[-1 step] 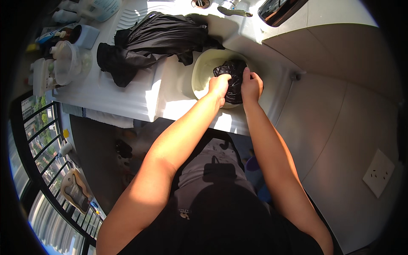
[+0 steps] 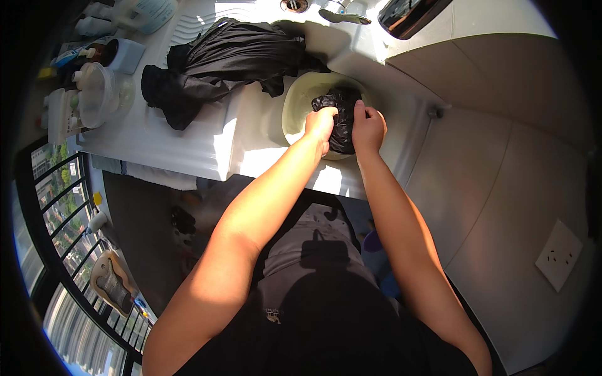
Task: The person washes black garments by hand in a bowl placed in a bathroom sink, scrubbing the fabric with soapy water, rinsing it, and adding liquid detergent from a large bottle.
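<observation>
Both my hands grip a bunched, wet-looking black cloth (image 2: 342, 128) over a pale yellow-green basin (image 2: 293, 106) in the sink. My left hand (image 2: 320, 127) is closed on the cloth's left side, with its thumb on top. On the opposite side my right hand (image 2: 369, 129) pinches the cloth, thumb up and fingers curled; some fingertips are hidden. Light-coloured liquid seems to lie in the basin. Left of the basin, a black garment (image 2: 238, 59) with a zip is spread over the ribbed washboard part (image 2: 197, 25) of the white sink counter.
Bottles and a clear plastic tub (image 2: 98, 94) crowd the counter's far left end. A tap (image 2: 342, 14) and a dark, shiny object (image 2: 411, 15) are at the back. A tiled wall (image 2: 476, 163) with a socket (image 2: 558, 255) bounds the right; a barred window (image 2: 66, 200) is at left.
My hands and the black cloth between them have shifted very slightly left. The grip stays the same, and the garment on the washboard lies as before.
</observation>
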Demonstrator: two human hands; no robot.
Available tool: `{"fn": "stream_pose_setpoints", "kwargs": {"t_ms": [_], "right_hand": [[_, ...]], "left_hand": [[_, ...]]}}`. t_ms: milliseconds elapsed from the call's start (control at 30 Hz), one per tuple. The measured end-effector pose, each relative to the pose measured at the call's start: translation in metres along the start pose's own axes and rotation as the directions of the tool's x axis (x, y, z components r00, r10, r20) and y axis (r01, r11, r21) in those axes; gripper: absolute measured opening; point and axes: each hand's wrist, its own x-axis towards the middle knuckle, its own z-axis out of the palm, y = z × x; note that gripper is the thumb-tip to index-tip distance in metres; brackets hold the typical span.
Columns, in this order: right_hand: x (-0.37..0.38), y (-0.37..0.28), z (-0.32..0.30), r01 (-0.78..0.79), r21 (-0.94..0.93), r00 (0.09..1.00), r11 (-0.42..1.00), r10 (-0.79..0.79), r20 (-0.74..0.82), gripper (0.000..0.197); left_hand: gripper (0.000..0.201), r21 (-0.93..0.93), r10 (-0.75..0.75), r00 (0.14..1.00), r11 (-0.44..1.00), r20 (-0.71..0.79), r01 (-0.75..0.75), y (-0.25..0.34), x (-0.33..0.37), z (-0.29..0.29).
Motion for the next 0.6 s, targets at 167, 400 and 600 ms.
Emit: {"fn": "stream_pose_setpoints", "kwargs": {"t_ms": [167,400,600], "right_hand": [[-0.053,-0.060,0.003,0.052,0.148,0.919,0.988,-0.106,0.381,0.032],[0.010,0.038,0.032,-0.185,0.102,0.977,0.977,0.194,-0.089,0.052],[-0.016,0.064,0.036,-0.022,-0.051,0.994,0.998,0.027,0.102,0.064]], "left_hand": [[0.025,0.270,-0.002,1.000,0.963,-0.022,0.007,0.022,0.029,-0.036],[0.048,0.360,-0.014,0.974,0.931,0.224,-0.069,0.001,0.003,-0.019],[0.125,0.910,0.289,0.901,-0.358,0.323,-0.211,0.027,0.010,-0.045]]}}
